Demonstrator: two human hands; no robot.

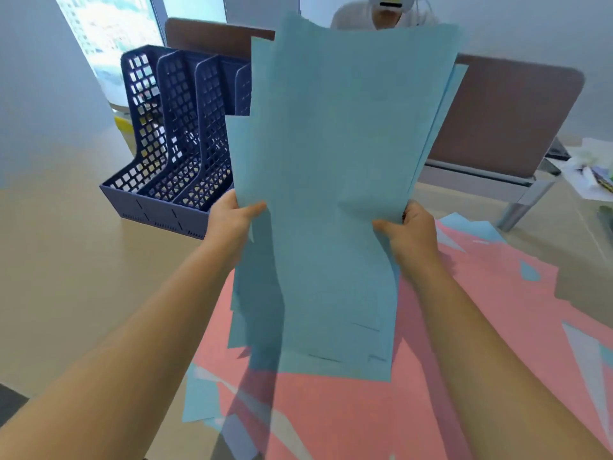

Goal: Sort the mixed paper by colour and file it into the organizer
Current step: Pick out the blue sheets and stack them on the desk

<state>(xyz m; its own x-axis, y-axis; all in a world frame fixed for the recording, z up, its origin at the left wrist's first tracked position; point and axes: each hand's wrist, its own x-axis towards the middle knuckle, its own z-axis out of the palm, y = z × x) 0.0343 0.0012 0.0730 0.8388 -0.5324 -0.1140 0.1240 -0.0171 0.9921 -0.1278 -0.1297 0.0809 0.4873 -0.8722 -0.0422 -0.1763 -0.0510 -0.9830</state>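
Two hands, left hand (pixel 232 220) and right hand (pixel 411 230), pinch the blue sheets' (pixel 331 194) side edges upright, near the organizer (pixel 172 134); bare worktop (pixel 66 260) lies left.

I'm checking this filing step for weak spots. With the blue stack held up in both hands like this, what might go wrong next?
1. The blue sheets are fanned and uneven, gripped only at their side edges by the left hand and right hand; loose ones may slip out.
2. The ragged edges may catch on a divider of the organizer.
3. Blue corners still show in the pink paper on the table, so some blue may get missed.
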